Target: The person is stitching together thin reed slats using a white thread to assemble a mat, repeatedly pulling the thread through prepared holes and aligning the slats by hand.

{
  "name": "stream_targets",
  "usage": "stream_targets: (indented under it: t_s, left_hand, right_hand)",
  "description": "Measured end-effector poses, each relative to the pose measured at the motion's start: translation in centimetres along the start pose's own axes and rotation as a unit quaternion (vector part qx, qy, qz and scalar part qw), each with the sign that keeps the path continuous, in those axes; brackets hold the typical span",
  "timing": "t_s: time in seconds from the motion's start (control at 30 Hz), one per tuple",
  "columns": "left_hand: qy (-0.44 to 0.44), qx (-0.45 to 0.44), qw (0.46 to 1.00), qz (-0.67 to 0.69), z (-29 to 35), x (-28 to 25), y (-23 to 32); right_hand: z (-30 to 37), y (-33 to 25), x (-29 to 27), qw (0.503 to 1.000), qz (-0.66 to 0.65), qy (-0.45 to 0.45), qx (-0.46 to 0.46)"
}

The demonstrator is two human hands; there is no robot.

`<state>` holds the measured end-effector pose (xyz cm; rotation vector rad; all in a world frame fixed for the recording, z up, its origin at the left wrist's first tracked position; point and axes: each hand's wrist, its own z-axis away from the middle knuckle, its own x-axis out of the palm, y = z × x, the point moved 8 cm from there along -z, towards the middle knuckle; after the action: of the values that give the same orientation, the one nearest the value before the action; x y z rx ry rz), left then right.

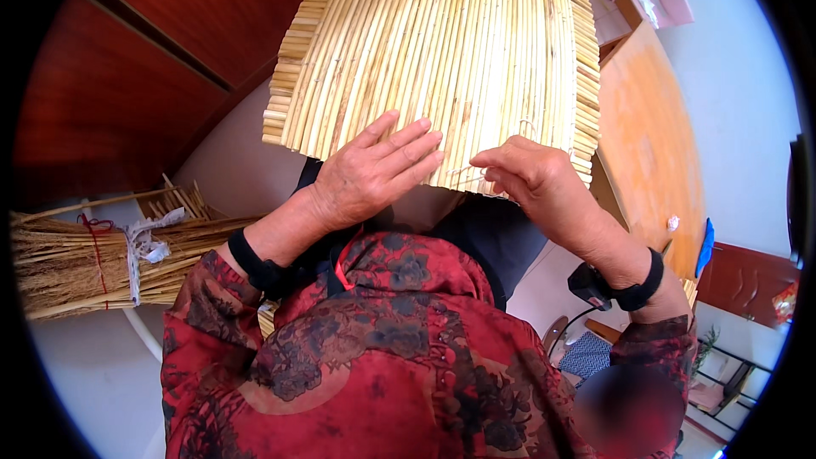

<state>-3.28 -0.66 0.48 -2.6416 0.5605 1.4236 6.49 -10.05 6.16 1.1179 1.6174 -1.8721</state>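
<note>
A stiff mat of pale yellow plant stalks [425, 51] rises from my lap. Its upper layer runs lengthwise, and ends of crosswise stalks show along both sides. Fingers extended, my left hand [370, 168] lies flat on the mat's near part, left of its middle. Near the lower right edge my right hand [534, 174] is closed in a pinch, with a thin light thread [463, 173] beside its fingertips. The thread seems to run into the pinch; whether a needle is there too is hidden. A small loop of thread [527, 125] stands above the right knuckles.
At left lies a bundle of dry brushy stalks [68, 259], tied with red string and a white strip [146, 242]. Reddish-brown wooden cabinet doors [127, 68] stand behind it. A light wooden tabletop [650, 127] extends along the right, with a pink chair [663, 0] beyond.
</note>
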Motion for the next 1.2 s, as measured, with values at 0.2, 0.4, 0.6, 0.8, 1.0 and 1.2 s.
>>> stream_targets:
  t_s: [0.2,0.4,0.6,0.8,1.0,1.2]
  left_hand:
    - [-0.002,-0.007,1.000,0.005,-0.2,-0.2,0.1]
    - [-0.001,-0.016,1.000,0.017,-0.5,-0.4,0.0]
    - [0.009,-0.023,1.000,0.018,-0.6,-0.8,-0.1]
    - [0.005,-0.028,0.999,0.028,-0.6,-0.8,-0.1]
    - [-0.004,-0.039,0.999,0.021,-0.5,-0.6,-0.2]
    - [-0.004,-0.034,0.999,0.025,-0.5,-0.6,-0.1]
  right_hand:
    - [0.0,-0.6,1.0,0.978,0.181,-0.004,-0.101]
    - [0.1,-1.0,1.9,0.953,0.273,-0.086,-0.103]
    - [-0.8,-2.3,0.8,0.960,0.257,-0.042,-0.098]
    - [-0.7,-1.1,1.5,0.972,0.213,-0.084,-0.042]
    - [-1.2,-0.7,1.5,0.978,0.185,-0.075,-0.052]
    - [-1.4,0.3,1.4,0.989,0.121,-0.081,-0.031]
